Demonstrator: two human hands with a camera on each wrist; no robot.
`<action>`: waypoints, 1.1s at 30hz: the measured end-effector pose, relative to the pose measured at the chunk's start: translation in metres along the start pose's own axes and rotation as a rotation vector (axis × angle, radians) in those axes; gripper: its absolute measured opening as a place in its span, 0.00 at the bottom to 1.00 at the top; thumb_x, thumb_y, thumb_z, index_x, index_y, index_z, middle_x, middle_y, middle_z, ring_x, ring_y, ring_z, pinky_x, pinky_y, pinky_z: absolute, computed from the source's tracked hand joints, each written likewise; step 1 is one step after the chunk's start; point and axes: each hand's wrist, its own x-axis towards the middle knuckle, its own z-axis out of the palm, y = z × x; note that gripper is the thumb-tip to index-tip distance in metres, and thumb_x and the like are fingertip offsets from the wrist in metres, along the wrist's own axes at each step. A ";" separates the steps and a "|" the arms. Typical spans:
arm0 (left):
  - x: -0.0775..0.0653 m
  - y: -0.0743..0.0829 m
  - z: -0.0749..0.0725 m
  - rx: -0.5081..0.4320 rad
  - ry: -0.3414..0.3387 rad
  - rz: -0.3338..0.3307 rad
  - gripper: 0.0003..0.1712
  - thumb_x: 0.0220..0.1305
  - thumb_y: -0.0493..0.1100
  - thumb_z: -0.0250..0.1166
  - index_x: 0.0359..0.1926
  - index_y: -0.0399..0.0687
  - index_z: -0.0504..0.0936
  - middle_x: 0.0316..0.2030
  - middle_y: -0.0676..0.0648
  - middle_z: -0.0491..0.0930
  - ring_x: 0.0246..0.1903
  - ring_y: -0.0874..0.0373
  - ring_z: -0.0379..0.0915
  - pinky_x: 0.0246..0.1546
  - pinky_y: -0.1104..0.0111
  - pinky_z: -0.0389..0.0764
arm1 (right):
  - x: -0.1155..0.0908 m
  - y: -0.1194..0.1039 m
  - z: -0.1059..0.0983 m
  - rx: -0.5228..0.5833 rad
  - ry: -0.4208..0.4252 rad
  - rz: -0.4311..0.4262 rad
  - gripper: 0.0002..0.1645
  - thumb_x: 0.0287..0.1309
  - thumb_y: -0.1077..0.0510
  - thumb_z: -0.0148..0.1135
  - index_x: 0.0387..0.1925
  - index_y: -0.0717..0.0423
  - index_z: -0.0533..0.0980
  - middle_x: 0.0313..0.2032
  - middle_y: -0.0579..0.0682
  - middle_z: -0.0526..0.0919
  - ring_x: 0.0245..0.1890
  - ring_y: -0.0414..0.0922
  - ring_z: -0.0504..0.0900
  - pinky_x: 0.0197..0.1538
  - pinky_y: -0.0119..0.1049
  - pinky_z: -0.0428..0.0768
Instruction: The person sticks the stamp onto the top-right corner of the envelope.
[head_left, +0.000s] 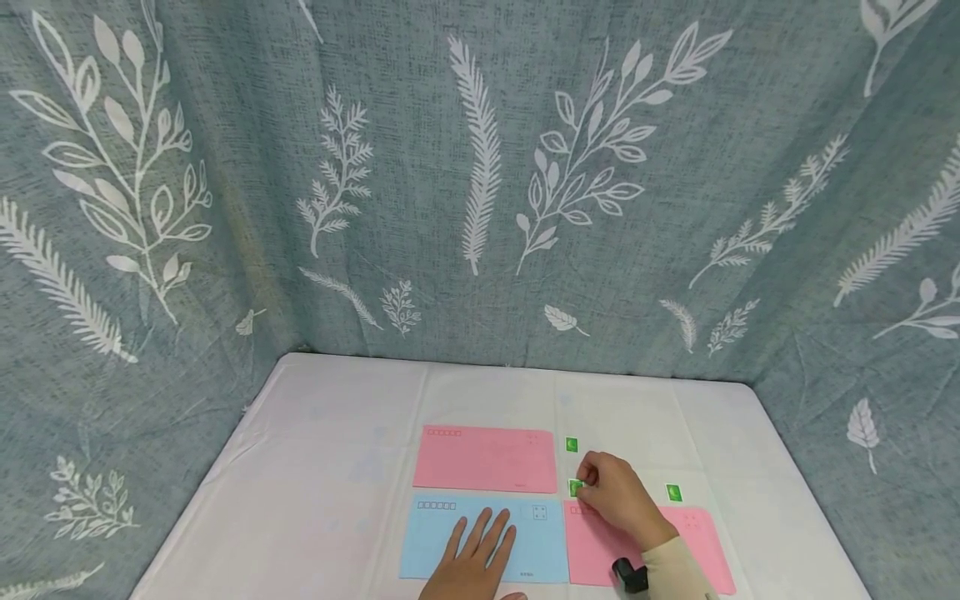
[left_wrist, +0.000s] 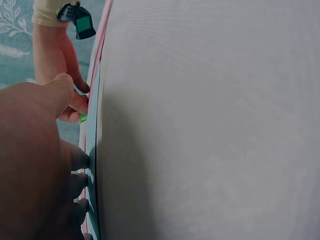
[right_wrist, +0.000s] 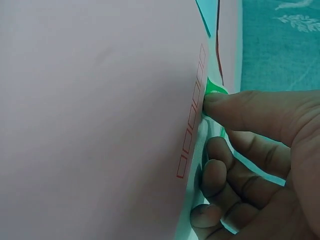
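Note:
A blue envelope [head_left: 431, 533] lies on the white table, and my left hand [head_left: 474, 557] rests on it with the fingers spread and straight. My right hand [head_left: 617, 497] is just to the right, over the top edge of a pink envelope [head_left: 708, 546]. Its thumb and index finger pinch a small green stamp [head_left: 575, 487]. From the right wrist view, the thumb lies on the green stamp [right_wrist: 215, 87], whose edge is lifted and bent; the other fingers are curled below. Part of that stamp is hidden behind the thumb.
Above the blue envelope lies another pink envelope [head_left: 483, 460]. One green stamp [head_left: 572, 444] is to its right, and another stamp [head_left: 673, 492] is beyond my right hand. A leaf-patterned curtain [head_left: 420, 208] surrounds the table's [head_left: 322, 467] back and sides.

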 end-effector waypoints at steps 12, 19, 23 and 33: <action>0.001 -0.001 0.000 0.026 -0.014 0.016 0.46 0.74 0.75 0.32 0.74 0.51 0.69 0.75 0.47 0.62 0.73 0.48 0.58 0.65 0.49 0.64 | 0.003 -0.001 -0.007 0.007 -0.028 -0.022 0.13 0.50 0.67 0.72 0.28 0.52 0.74 0.23 0.45 0.73 0.26 0.42 0.71 0.32 0.37 0.70; 0.000 -0.001 0.000 0.032 -0.016 0.019 0.46 0.74 0.75 0.31 0.73 0.51 0.69 0.75 0.47 0.62 0.73 0.48 0.59 0.65 0.50 0.65 | 0.006 -0.001 -0.009 0.011 -0.051 -0.012 0.14 0.48 0.68 0.73 0.27 0.52 0.74 0.23 0.45 0.73 0.27 0.43 0.71 0.33 0.37 0.70; -0.001 -0.001 0.000 0.024 -0.021 0.019 0.46 0.74 0.75 0.32 0.74 0.51 0.69 0.75 0.47 0.61 0.73 0.48 0.58 0.65 0.49 0.65 | 0.006 -0.001 -0.010 0.031 -0.061 -0.008 0.14 0.49 0.67 0.73 0.25 0.52 0.75 0.23 0.45 0.75 0.26 0.42 0.72 0.33 0.38 0.72; 0.000 -0.003 0.000 0.010 -0.040 0.016 0.46 0.74 0.74 0.31 0.74 0.50 0.68 0.76 0.47 0.60 0.73 0.47 0.57 0.66 0.49 0.64 | 0.008 0.004 -0.018 0.081 -0.078 -0.036 0.09 0.58 0.66 0.69 0.27 0.51 0.79 0.25 0.44 0.77 0.25 0.42 0.75 0.30 0.35 0.75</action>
